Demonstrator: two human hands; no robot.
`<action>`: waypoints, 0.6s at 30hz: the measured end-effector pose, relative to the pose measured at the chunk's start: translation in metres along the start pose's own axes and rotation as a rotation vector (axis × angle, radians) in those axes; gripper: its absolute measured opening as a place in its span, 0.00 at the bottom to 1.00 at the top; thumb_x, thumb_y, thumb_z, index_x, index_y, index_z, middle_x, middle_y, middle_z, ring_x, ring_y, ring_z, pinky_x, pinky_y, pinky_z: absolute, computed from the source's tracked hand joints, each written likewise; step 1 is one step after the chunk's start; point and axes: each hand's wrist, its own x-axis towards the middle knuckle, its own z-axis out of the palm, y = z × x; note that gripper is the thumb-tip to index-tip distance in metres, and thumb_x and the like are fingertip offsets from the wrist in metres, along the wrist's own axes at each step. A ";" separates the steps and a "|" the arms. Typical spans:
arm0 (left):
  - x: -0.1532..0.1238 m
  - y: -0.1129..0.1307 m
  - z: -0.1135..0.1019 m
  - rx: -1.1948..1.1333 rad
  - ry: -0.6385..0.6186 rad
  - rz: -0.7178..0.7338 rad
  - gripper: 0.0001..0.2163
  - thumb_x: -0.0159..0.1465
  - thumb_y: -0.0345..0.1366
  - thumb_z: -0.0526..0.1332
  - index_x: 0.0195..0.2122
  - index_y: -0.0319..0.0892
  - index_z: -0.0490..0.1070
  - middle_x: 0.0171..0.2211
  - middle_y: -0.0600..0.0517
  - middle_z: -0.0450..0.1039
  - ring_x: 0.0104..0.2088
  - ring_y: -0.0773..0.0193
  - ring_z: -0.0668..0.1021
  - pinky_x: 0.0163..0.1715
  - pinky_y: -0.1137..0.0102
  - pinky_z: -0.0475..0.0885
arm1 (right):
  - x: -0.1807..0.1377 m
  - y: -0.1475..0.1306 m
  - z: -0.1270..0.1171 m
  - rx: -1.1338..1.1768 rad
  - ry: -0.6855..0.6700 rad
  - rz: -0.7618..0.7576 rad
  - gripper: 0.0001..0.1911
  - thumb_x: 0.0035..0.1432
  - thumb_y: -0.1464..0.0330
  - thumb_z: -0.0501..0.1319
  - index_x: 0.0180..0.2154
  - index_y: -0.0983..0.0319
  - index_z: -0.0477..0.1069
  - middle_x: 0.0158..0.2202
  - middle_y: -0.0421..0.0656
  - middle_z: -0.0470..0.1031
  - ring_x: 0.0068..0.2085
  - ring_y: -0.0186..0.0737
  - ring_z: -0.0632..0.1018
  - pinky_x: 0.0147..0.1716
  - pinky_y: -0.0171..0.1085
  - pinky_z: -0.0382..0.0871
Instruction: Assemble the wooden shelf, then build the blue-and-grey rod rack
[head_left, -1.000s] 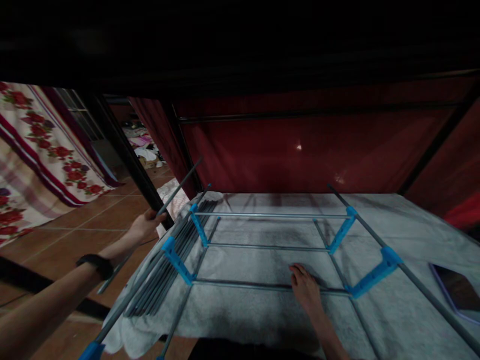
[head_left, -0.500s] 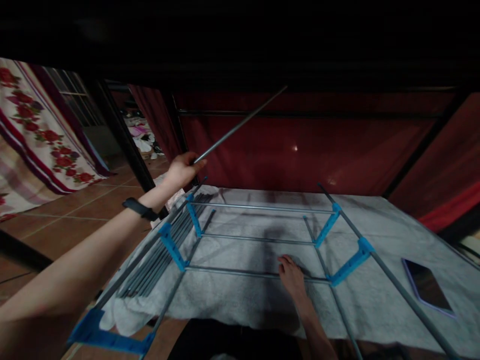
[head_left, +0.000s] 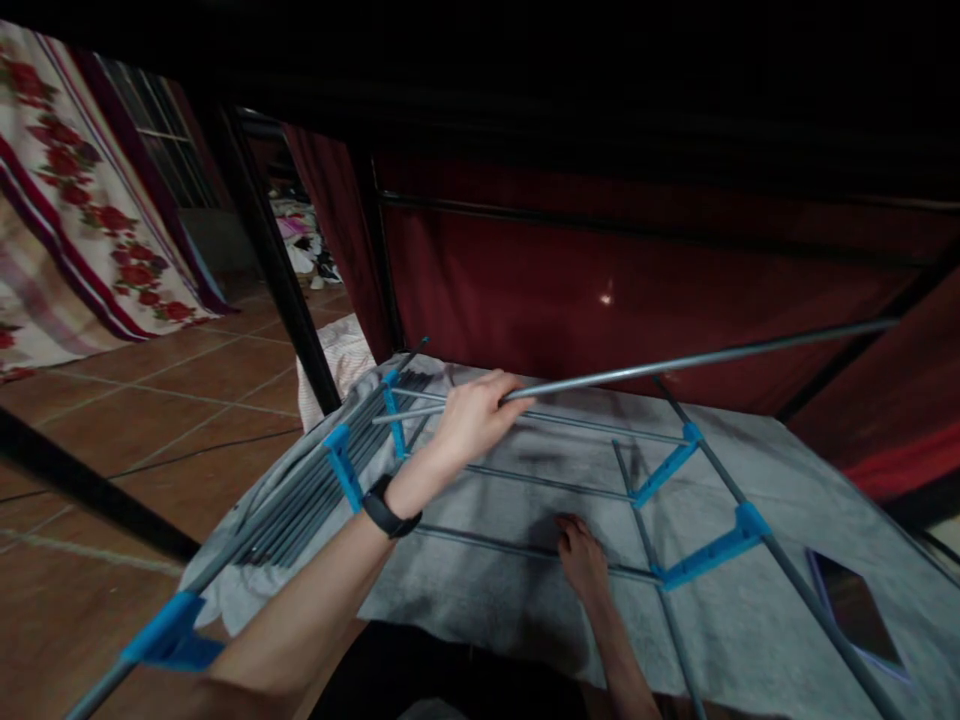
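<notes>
My left hand is closed round a long grey metal rod, which slants up to the right above a frame of grey rods and blue plastic brackets. At the frame's near crossbar, my right hand has its fingers curled over the bar; the grip underneath is hidden. Blue brackets join the rods on the right side, and more blue brackets join those on the left. A bundle of loose grey rods lies beneath the frame's left side.
A grey blanket lies under the frame, with a phone at its right. Black metal posts stand at the left. A dark red curtain hangs behind. Tiled floor and a flowered cloth show at left.
My left hand has moved right and down with the rod, which now lies lower and flatter across the frame. My right hand stays at the near crossbar. The view has shifted slightly.
</notes>
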 end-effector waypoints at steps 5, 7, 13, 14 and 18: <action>-0.052 -0.014 0.044 -0.113 -0.098 0.020 0.06 0.70 0.38 0.64 0.40 0.43 0.79 0.36 0.50 0.80 0.38 0.60 0.80 0.40 0.68 0.70 | 0.012 0.011 -0.002 0.383 0.125 0.034 0.20 0.57 0.62 0.56 0.45 0.59 0.82 0.51 0.52 0.83 0.55 0.54 0.81 0.60 0.54 0.72; -0.071 -0.024 0.058 -0.082 -0.140 0.038 0.05 0.70 0.37 0.64 0.41 0.43 0.80 0.35 0.50 0.80 0.38 0.59 0.80 0.42 0.66 0.70 | 0.015 0.013 -0.009 0.548 0.186 0.081 0.19 0.54 0.58 0.60 0.43 0.59 0.82 0.49 0.51 0.84 0.52 0.54 0.81 0.59 0.56 0.72; -0.119 -0.065 0.084 -0.011 -0.225 0.004 0.05 0.70 0.33 0.63 0.43 0.44 0.79 0.39 0.50 0.81 0.41 0.58 0.80 0.46 0.63 0.68 | 0.004 0.004 -0.044 0.907 0.227 0.345 0.20 0.44 0.53 0.74 0.37 0.58 0.83 0.42 0.46 0.85 0.45 0.51 0.83 0.55 0.53 0.76; -0.125 -0.074 0.086 -0.018 -0.219 -0.028 0.05 0.70 0.33 0.63 0.44 0.44 0.79 0.39 0.50 0.81 0.41 0.58 0.80 0.47 0.63 0.68 | 0.000 0.001 -0.049 0.974 0.198 0.376 0.21 0.44 0.54 0.75 0.38 0.58 0.83 0.43 0.46 0.85 0.46 0.50 0.83 0.55 0.52 0.76; -0.147 -0.107 0.091 -0.015 -0.220 -0.114 0.07 0.71 0.34 0.61 0.45 0.44 0.79 0.39 0.49 0.80 0.42 0.58 0.80 0.46 0.63 0.67 | -0.012 -0.008 -0.062 1.222 0.179 0.453 0.21 0.45 0.58 0.77 0.42 0.56 0.82 0.45 0.44 0.85 0.49 0.47 0.83 0.59 0.50 0.75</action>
